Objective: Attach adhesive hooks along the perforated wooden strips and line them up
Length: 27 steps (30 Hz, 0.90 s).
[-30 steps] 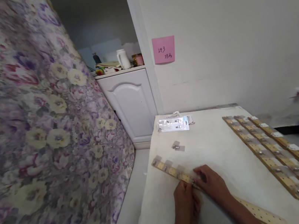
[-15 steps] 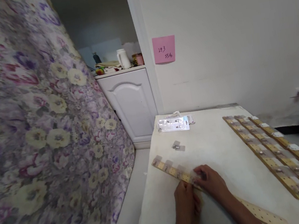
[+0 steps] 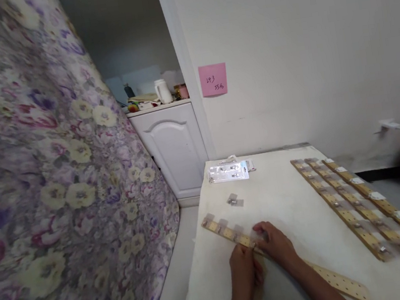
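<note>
A narrow wooden strip with holes (image 3: pixel 223 231) runs slantwise across the table, with several clear plastic pieces and small metal fittings along its far edge. My left hand (image 3: pixel 242 268) is closed at the strip's near edge, its fingertips pressed against the wood. Just to the right, my right hand (image 3: pixel 277 244) pinches a clear plastic piece (image 3: pixel 257 235) at the strip, beside a small metal fitting. The fingertips hide how that piece meets the wood. Beyond the strip lies a loose clear piece with a metal fitting (image 3: pixel 234 200).
Several finished-looking strips (image 3: pixel 333 200) with clear or white pieces lie along the table's right side. A clear blister pack (image 3: pixel 228 172) rests at the far edge. A bare perforated strip (image 3: pixel 340 282) extends under my right forearm. A floral curtain (image 3: pixel 78 188) hangs at left.
The view has shifted slightly, so the scene sits a little differently in it. Both hands stay at the same spot on the strip, with only slight finger movement.
</note>
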### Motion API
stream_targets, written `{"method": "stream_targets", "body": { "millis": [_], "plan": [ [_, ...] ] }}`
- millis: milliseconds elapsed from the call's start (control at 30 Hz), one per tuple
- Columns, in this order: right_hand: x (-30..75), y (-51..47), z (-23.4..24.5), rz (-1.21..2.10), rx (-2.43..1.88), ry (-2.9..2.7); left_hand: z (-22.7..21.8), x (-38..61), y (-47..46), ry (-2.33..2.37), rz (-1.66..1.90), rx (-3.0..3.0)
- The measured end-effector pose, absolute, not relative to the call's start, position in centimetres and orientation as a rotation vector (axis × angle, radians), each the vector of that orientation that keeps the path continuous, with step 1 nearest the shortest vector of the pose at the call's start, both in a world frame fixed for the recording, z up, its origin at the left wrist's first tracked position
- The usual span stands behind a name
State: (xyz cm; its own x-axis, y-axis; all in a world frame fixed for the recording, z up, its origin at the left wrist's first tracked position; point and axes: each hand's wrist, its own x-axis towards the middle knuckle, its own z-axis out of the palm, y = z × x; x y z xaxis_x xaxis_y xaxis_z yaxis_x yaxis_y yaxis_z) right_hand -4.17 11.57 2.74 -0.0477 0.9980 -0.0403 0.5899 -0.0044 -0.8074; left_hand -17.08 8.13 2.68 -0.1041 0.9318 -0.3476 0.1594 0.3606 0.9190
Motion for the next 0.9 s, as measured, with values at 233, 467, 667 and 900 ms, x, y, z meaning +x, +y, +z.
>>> {"method": "stream_targets", "body": {
  "millis": [233, 467, 667, 900],
  "plan": [
    [-2.9, 10.6, 2.2, 0.701, -1.465, -1.642, 2.2, -17.3, 7.7, 1.511, 0.988, 1.016],
    [2.5, 11.5, 0.6, 0.756, -1.553, -1.486, 2.1, -17.2, 7.5, 1.509, 1.030, 1.002],
    [1.7, 12.9, 0.0, 0.819, -1.523, -1.568, 2.3, -17.2, 7.6, 1.520, 1.031, 0.996],
    [1.0, 13.1, 0.9, 0.789, -1.517, -1.575, 1.7, -17.2, 7.7, 1.503, 1.039, 1.003]
  ]
}}
